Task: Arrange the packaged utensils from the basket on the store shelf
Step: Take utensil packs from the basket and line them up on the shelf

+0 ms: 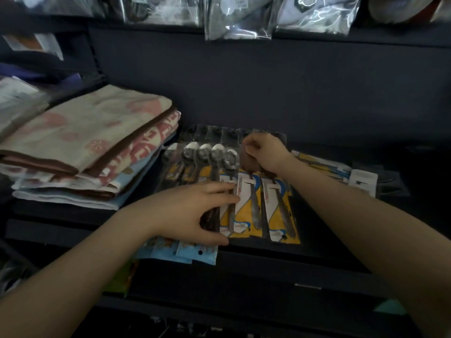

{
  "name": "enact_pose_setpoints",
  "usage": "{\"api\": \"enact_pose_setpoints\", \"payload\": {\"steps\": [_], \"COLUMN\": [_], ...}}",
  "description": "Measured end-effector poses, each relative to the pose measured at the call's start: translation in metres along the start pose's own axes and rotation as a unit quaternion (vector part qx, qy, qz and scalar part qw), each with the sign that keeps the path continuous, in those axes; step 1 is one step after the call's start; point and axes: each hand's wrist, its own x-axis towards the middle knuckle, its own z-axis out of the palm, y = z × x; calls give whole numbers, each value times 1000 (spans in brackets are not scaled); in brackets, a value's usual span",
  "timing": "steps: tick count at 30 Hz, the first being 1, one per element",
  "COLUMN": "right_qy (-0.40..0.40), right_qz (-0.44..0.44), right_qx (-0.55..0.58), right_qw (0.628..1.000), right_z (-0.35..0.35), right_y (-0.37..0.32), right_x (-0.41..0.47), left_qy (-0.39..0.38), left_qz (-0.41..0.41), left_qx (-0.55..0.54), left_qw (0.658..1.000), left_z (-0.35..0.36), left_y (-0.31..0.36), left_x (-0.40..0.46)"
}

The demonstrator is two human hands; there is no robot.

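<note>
Nearest the camera, a flat pale-blue printed packet (195,252) sticks out over the front edge of the dark store shelf (280,262), just in front of the row of packaged spoons.

The row of clear-wrapped metal spoons on yellow and white backing cards (246,203) lies flat on the shelf, handles toward the camera and bowls away, the packs side by side and overlapping. The left hand (195,211) lies over the near left part of that row, fingers stretched out almost straight across the packs and the thumb hooked under the near edge of a dark-handled pack; whether it presses or grips cannot be told.

Further along the row, the right hand (264,152) is at its far right end, fingers curled and pinching the top of a brown-bowled spoon pack (246,162), which lies in line with the others.

Left of the spoon row, touching the same shelf, sits a stack of folded towels in cream, pink, brown and light blue (85,152). Right of the row lie more flat packets with yellow, blue and white cards (341,172), dim and hard to read.

Behind the row rises the dark back panel (244,81). Above it hang shiny clear plastic bags of goods (239,18), contents blurred.
</note>
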Motion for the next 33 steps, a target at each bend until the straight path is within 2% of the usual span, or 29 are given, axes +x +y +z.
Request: {"api": "enact_pose_setpoints", "payload": {"steps": [4,8,14,18,21,23,26,28,30,33], "right_qy": [2,-24,-8,13,58,49,36,43,70,28], "right_qz": [-18,-10,32,67,116,143,134,69,7,-49], "right_qx": [-15,-81,-31,101,247,276,207,70,-29,-62], "right_qw": [1000,996,999,993,960,949,968,994,997,996], "right_z": [-27,-49,-34,-33,-40,-36,-23,-25,-41,-77], "right_y": [5,26,33,34,30,27,27,29,29,38], "right_x": [-18,-34,-31,-26,-20,-16,-11,-13,-23,-48], "left_qy": [3,20,48,86,105,103,106,125,162,235], "left_qz": [10,25,31,41,22,10,6,4,1,5], "left_qx": [-14,9,24,21,24,22,27,37,48,33], "left_qw": [1000,999,998,995,994,994,994,991,986,972], "left_z": [-3,1,3,12,18,18,17,14,7,-1], "left_y": [-7,-7,1,8,10,11,13,17,26,42], "left_x": [-1,-1,-1,0,2,3,4,5,6,19]}}
